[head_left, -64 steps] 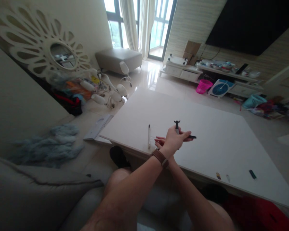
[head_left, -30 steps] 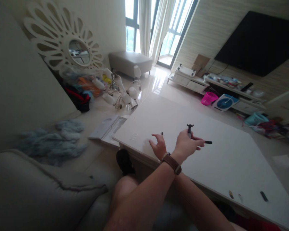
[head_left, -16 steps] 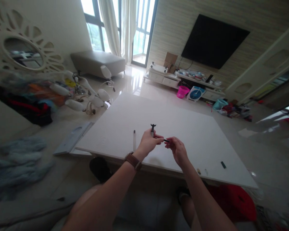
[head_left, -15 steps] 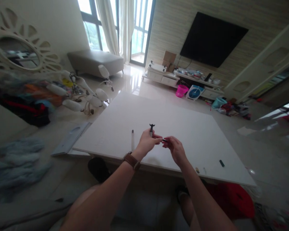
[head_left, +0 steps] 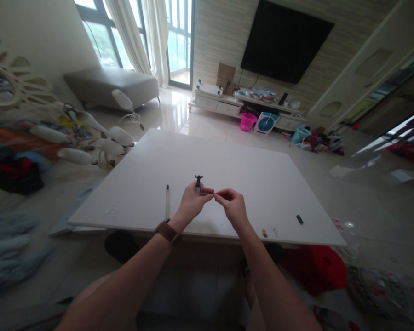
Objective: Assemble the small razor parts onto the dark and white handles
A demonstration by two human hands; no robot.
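Over the near part of the white board, my left hand (head_left: 192, 202) is closed round a slim, pen-like stick (head_left: 198, 185) with a grey shaft and a black top shaped like a small horned head. It stands upright from the hand. My right hand (head_left: 235, 207) pinches thumb and forefinger together close to my left fingertips; whatever lies between them is too small to make out. On the board left of my hands is a thin clear tube (head_left: 167, 202) with a dark tip. A brown watch strap (head_left: 167, 231) circles my left wrist.
The large white board (head_left: 227, 156) spreads before me. Near its right edge lie a dark green piece (head_left: 299, 219), a small brownish piece (head_left: 264, 233) and a small clear piece (head_left: 275, 232). A red round stool (head_left: 326, 271) is below right; a white-armed lamp (head_left: 110, 140) stands left.
My right fingers have closed in on my left fingertips, and the short dark piece seen between the hands is now hidden. The view has turned slightly right.
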